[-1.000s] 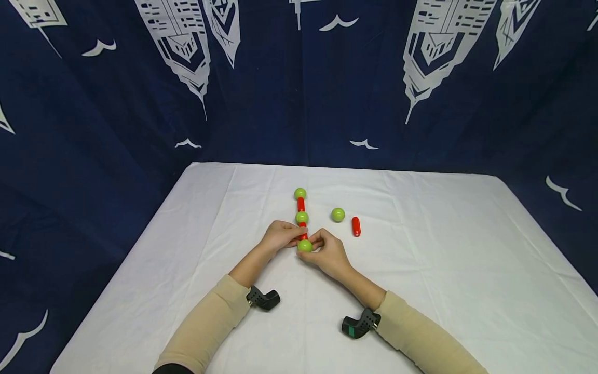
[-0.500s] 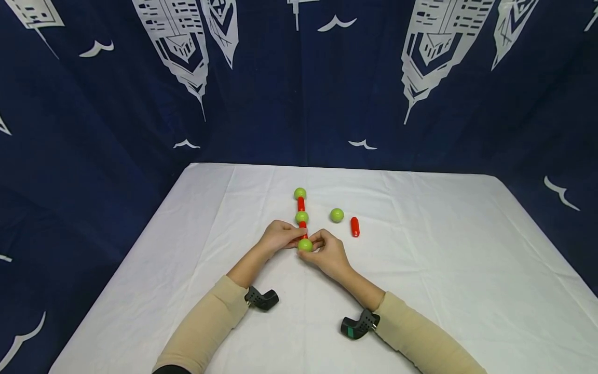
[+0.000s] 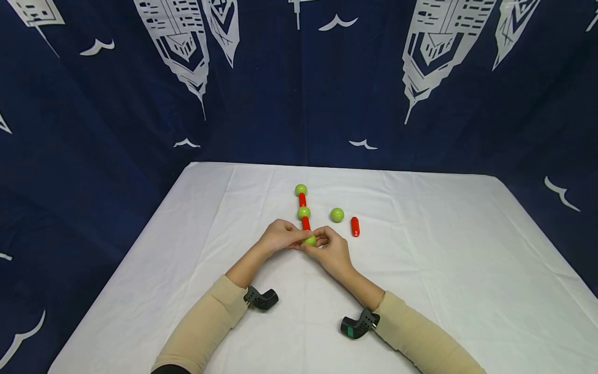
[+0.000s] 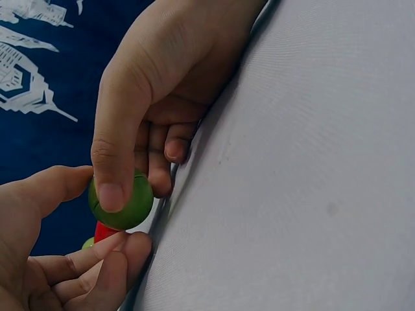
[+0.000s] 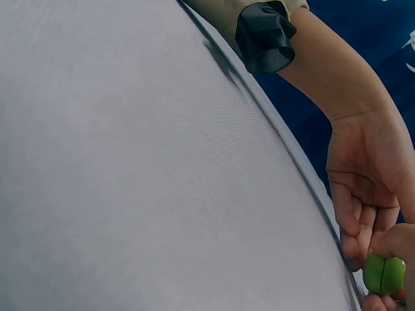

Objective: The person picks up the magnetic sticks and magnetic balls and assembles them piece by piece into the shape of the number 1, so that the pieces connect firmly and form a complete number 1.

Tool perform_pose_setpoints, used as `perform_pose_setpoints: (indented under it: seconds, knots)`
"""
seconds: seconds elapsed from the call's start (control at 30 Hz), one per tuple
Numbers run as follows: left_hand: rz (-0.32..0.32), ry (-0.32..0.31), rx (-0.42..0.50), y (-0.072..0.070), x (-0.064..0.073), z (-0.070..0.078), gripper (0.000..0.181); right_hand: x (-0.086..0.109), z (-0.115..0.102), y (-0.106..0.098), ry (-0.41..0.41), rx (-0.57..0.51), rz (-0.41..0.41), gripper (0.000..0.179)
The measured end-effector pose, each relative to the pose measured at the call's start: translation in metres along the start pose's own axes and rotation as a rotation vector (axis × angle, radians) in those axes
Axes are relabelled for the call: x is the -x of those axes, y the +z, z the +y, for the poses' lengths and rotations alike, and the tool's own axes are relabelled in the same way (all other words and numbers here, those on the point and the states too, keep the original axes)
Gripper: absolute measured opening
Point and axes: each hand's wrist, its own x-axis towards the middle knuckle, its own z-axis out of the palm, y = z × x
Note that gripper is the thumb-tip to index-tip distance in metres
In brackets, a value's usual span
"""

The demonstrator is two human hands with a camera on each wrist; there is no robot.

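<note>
Chain of green balls and red rods, lying on the white surface and running straight away from the person. Three balls in it, glossy lime green, joined by two short bright red rods with rounded ends. Far ball at the top, middle ball below it, near ball at the bottom end between both hands. Near ball seen close in the left wrist view: round, smooth, darker green in shade, with a red rod joined to it on the side away from the camera. Faint seam across that ball in the right wrist view.

Left hand curled, thumb and fingertips pinching the near ball from the left. Right hand likewise curled, fingertips closed on the same ball from the right. Both wrists resting low on the surface, tan sleeves behind them.

Loose green ball just right of the chain, level with the middle ball, touching nothing. Loose red rod a little further right, lying apart on the cloth.
</note>
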Motion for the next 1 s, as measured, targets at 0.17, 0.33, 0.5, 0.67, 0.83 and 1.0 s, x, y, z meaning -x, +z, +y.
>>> perform_pose_setpoints:
  seconds: [0.17, 0.33, 0.5, 0.67, 0.83, 1.0]
  knots:
    - [-0.015, -0.005, 0.012, 0.0031, 0.0008, 0.0001, 0.034, -0.0006, 0.0013, 0.0009, -0.003, 0.004, 0.008, 0.027]
    - [-0.016, 0.023, 0.012, 0.0062, -0.0006, -0.0032, 0.033, -0.0015, 0.0029, 0.0012, -0.016, 0.017, 0.015, 0.026]
    - [0.009, 0.039, -0.011, 0.0067, -0.0021, -0.0051, 0.033, -0.0016, 0.0029, 0.0009, -0.017, 0.011, 0.012, 0.027]
    - [0.040, 0.057, -0.033, 0.0052, -0.0020, -0.0049, 0.033, -0.0013, 0.0013, -0.0005, 0.001, -0.014, 0.001, 0.029]
    - [0.070, 0.061, -0.067, 0.0029, -0.0045, -0.0063, 0.034, -0.0014, -0.0008, -0.0019, 0.022, -0.040, -0.009, 0.031]
    - [0.092, 0.057, -0.083, 0.0009, -0.0065, -0.0078, 0.033, -0.0020, -0.0030, -0.0041, 0.051, -0.061, -0.018, 0.033]
